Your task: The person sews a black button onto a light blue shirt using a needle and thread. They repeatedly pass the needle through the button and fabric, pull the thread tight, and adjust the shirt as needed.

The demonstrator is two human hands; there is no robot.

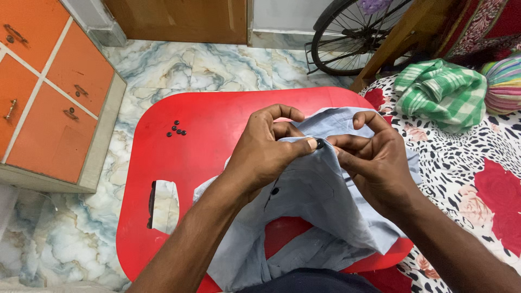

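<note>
Above the red bench (179,157), the left hand (263,154) pinches the pale blue shirt (320,201) beside a dark button (320,144); the right hand (374,160) grips cloth opposite. Keeping that fold taut should steady the button. Spare buttons (176,129) lie farther left.

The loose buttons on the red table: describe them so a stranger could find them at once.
Start at the red table on the marble floor. Near its far left corner, on the side toward the orange drawers, lies a small cluster of loose black buttons. Unlike the black button pinched between both hands on the pale blue shirt, these lie free on bare tabletop.
</note>
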